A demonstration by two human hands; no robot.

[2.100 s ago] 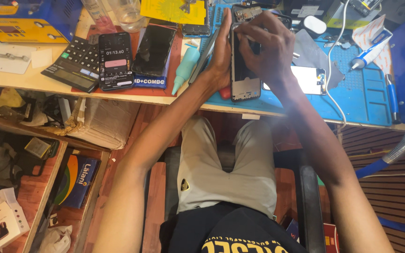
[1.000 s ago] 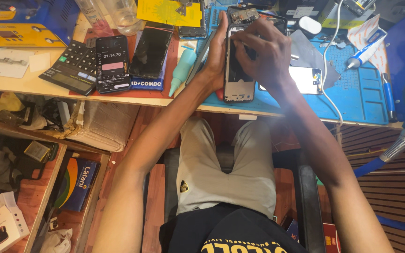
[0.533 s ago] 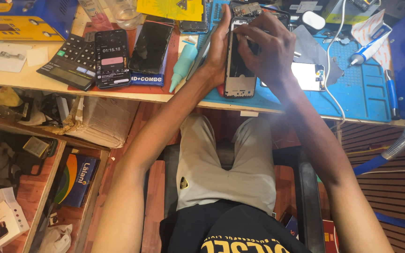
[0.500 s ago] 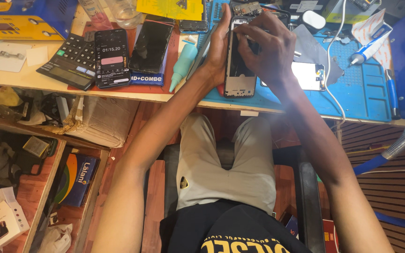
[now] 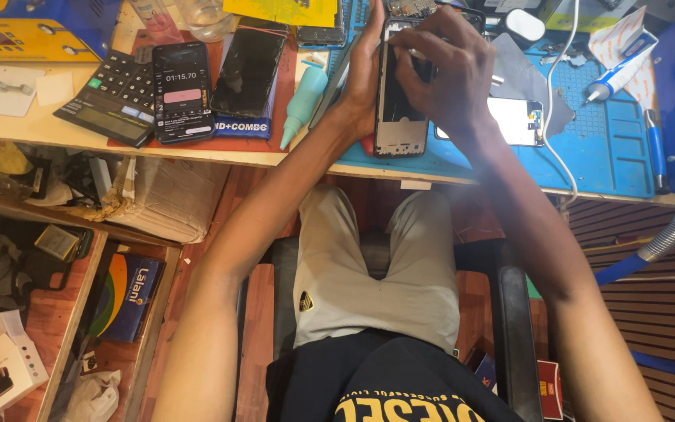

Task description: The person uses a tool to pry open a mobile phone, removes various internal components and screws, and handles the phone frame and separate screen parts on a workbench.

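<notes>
That opened phone frame (image 5: 400,94) on the blue mat (image 5: 603,141), far middle of the bench, looks light, thin and easy to crack, so the left hand (image 5: 361,74) grasps its left edge while the right hand (image 5: 443,70) pinches its top.

Lit phone screen (image 5: 183,87) lies on the red mat at desk left, black with pale digits and a pink bar. Just right of it, a dark, unlit phone screen (image 5: 248,66) rests on a blue printed box (image 5: 241,125). A grey calculator display (image 5: 97,123) sits at the left mat edge. Yellow labelled device (image 5: 21,39) occupies the top left corner. Yellow sheet (image 5: 287,11) lies at top centre. Below the desk: a blue and yellow package (image 5: 128,295) and a white earbud box (image 5: 5,369).
</notes>
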